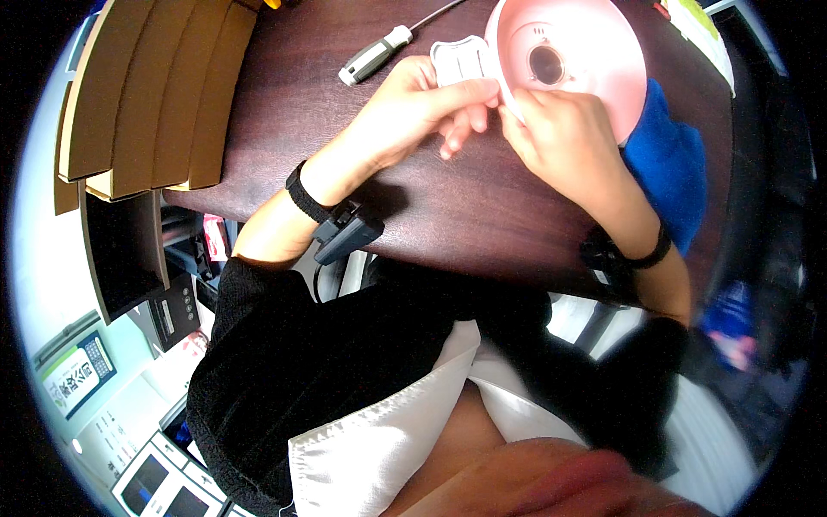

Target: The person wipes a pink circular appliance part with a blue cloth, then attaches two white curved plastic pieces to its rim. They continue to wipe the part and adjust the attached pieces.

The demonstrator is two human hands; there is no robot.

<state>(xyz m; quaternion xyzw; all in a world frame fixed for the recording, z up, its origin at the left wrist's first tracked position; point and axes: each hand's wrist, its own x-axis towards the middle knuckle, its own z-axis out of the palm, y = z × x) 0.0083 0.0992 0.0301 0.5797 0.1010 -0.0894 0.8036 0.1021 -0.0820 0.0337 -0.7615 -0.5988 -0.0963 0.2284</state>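
A pink bowl-shaped shell (pixel 594 52) with a dark round opening in its middle is at the far side of the table, its inside facing me. A white handle-like piece (pixel 461 62) sits against its left edge. My left hand (pixel 422 103) grips the white piece, thumb stretched over its near end toward the shell, other fingers partly curled below. My right hand (pixel 564 138) has its fingers closed at the shell's near-left rim; its fingertips are partly hidden. Left of the white piece lies a screwdriver (pixel 376 55) with a grey-and-white grip.
A blue cloth (pixel 668 164) lies right of the shell, beside my right forearm. Brown cardboard pieces (pixel 155 95) stand at the table's left side. A white-and-green package (pixel 702 39) is at the far right. The dark wooden table (pixel 413 211) has its near edge below my forearms.
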